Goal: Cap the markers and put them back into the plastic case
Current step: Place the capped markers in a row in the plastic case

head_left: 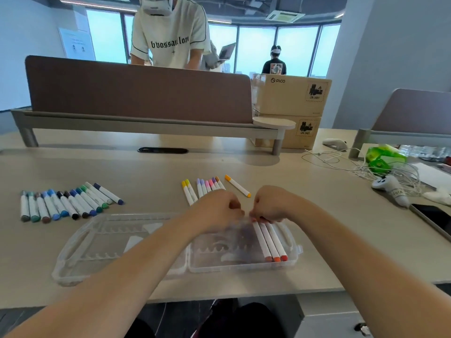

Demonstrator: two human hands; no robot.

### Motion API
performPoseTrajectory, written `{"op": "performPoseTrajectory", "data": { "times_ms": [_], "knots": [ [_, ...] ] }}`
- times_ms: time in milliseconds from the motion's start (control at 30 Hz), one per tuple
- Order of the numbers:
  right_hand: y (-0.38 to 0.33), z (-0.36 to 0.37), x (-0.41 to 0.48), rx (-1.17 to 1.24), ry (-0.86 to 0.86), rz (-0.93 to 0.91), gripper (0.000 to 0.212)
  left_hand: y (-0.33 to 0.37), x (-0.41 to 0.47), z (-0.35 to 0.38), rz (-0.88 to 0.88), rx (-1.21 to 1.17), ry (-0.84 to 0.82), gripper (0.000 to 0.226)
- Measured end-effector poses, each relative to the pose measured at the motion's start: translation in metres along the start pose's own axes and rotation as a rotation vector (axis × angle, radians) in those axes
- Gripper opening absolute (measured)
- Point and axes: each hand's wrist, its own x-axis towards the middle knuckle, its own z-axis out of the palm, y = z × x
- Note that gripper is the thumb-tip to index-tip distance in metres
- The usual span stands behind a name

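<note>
Head view: nearest me, the clear plastic case [102, 242] lies open on the table [329, 240], both ribbed halves facing up. Three markers [268, 240] with white barrels and brown, orange and red caps lie side by side in its right half, directly beneath my right hand [271, 206]. That hand's curled fingers meet their far ends; I cannot tell whether they pinch one. My left hand [219, 207], just beside it, is curled too, its grasp blurred. Just beyond both hands lies a yellow-purple-pink row [205, 187] of capped markers; well left of the left hand lies a blue-green row [66, 203].
</note>
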Motion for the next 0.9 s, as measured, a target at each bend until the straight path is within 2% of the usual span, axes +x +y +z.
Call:
{"op": "performPoseTrajectory", "data": {
  "times_ms": [100,267,333,900],
  "knots": [
    [-0.015,0.002,0.023,0.007,0.109,-0.016,0.029,-0.022,0.007,-0.018,-0.059,-0.097,0.098,0.024],
    [-0.049,0.003,0.067,0.018,0.206,-0.010,0.022,-0.049,0.017,-0.041,-0.133,-0.127,0.156,0.026],
    [-0.063,0.001,0.076,0.007,0.204,-0.011,0.027,-0.058,0.022,-0.045,-0.152,-0.155,0.145,0.024],
    [-0.099,0.004,0.112,-0.055,0.138,0.095,0.029,-0.084,0.033,-0.050,-0.195,-0.221,0.154,0.023]
  ]
}}
